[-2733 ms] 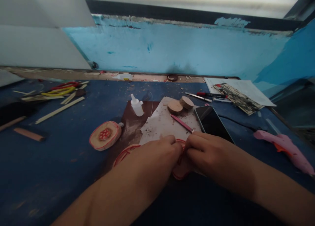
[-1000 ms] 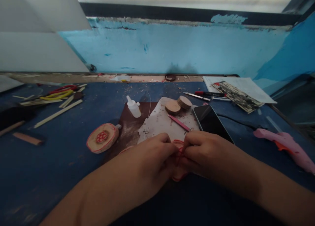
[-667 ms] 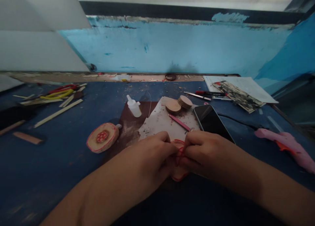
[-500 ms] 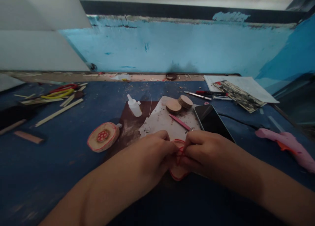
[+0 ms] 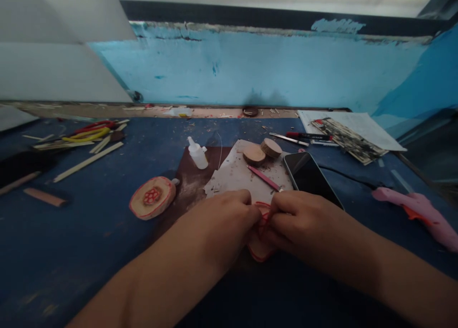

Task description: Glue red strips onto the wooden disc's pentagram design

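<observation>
Nearest, between the person's two hands, lies a pale red-edged piece (image 5: 260, 251), its rounded end showing below the fingers and much of the rest covered. It looks like wood, so it is probably stiff and light enough to steady with little force; the rim seems the best hold, leaving the face untouched. On that face the red strands (image 5: 264, 218) look thin and easily bent or dislodged — better pinched by an end than pressed across the middle.

The left hand (image 5: 227, 220) and the right hand (image 5: 300, 218) meet over these strands, fingers bent and tips drawn narrow. Whether either truly grips a strand, or only presses on the piece, cannot be told.

Just beyond are the pink tweezer-like tool (image 5: 264, 178) on torn white paper (image 5: 232, 178), and the phone (image 5: 310, 175) beside the right hand. Farther off, two wooden discs (image 5: 254, 153) rest on the paper, and a white bottle (image 5: 198, 157) stands on a brown sheet (image 5: 182, 175) — probably light and easily tipped by a sleeve or wrist.
</observation>
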